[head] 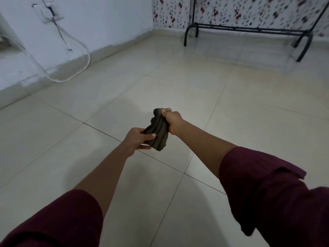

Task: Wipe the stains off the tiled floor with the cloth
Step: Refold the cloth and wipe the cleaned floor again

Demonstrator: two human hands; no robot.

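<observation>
A dark olive-brown cloth [158,135] is bunched up in the air in front of me, above the cream tiled floor [231,122]. My right hand [173,122] grips its upper end in a fist. My left hand [138,140] pinches its lower end between thumb and fingers. Both arms reach forward with maroon sleeves pushed up. A small dark speck [116,122] lies on the tile ahead of my left hand; no other stain shows clearly.
A white wall [98,24] runs along the left with a socket [48,12] and a looping clear hose [78,68] touching the floor. A black metal frame [249,30] stands at the back right before a floral-patterned cover [249,9].
</observation>
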